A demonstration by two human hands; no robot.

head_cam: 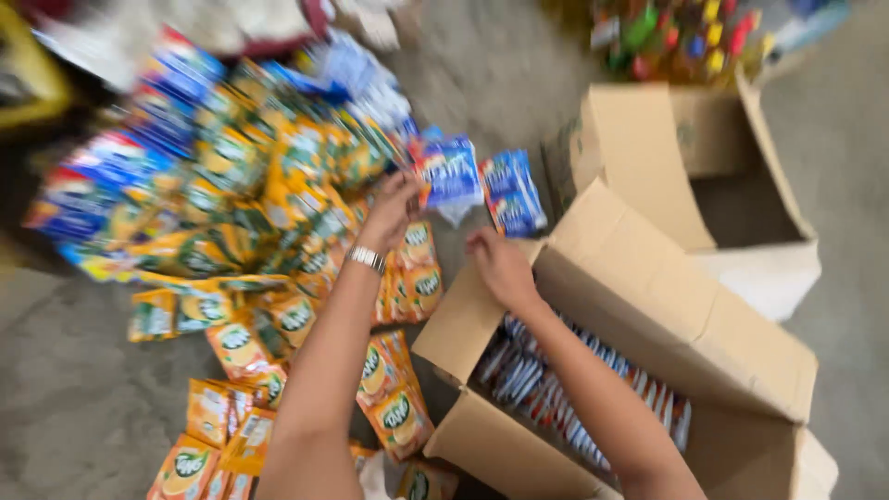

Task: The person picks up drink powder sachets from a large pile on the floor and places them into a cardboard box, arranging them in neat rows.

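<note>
up top, left hand grips blue sachet strip; right hand just below.

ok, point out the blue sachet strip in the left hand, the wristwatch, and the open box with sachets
blue sachet strip [451,171], head view, middle of front face
wristwatch [366,258], head view, metal band
open cardboard box [648,296], head view, raised flap

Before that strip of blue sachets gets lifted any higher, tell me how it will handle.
The strip of blue sachets in the left hand probably hangs floppy: joined sachets already dangle toward a second blue bunch. It looks light, held by fingertips alone. The glossy film may be slippery, so it could slide. The right hand rests on the cardboard box flap.
</note>
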